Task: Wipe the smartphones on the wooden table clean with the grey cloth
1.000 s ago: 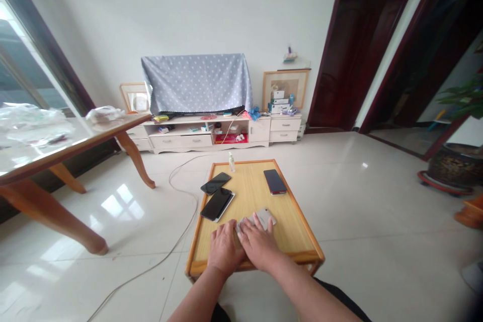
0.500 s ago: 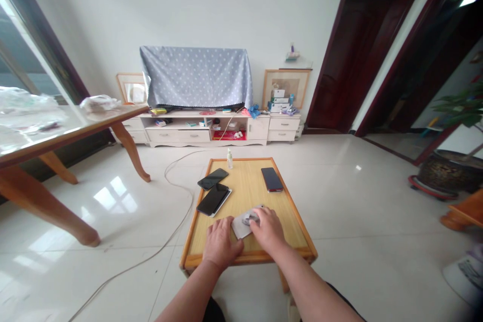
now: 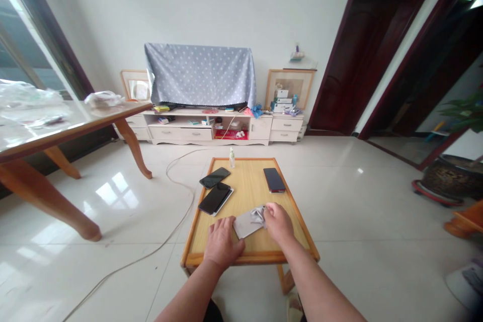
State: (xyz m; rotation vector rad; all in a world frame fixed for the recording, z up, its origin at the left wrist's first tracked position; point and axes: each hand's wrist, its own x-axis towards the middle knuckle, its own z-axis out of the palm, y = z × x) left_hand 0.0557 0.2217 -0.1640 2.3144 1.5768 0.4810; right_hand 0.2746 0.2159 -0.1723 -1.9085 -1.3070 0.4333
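Observation:
A silver-white smartphone point(image 3: 247, 225) lies back up near the front of the small wooden table. My left hand point(image 3: 223, 242) grips its left end, fingers along the far edge and thumb at the near one. Pinched in my right hand point(image 3: 278, 221) is a crumpled grey cloth point(image 3: 258, 215), resting on the phone's right end. Two dark phones stand out at the left: one black phone point(image 3: 215, 178) and, nearer me, another black phone point(image 3: 215, 198) lying over a white-edged one. At the right lies a dark phone with a red edge point(image 3: 274, 180).
A small clear bottle point(image 3: 232, 157) stands at the far edge of the wooden table point(image 3: 249, 181). A cable point(image 3: 166, 244) runs across the floor on the left. Beyond are a larger table point(image 3: 124, 110) with plastic bags and a low white cabinet point(image 3: 181, 134).
My right hand has slid right with the cloth, towards the phone's right end, and more of the phone's back shows. The left hand keeps its place on the phone.

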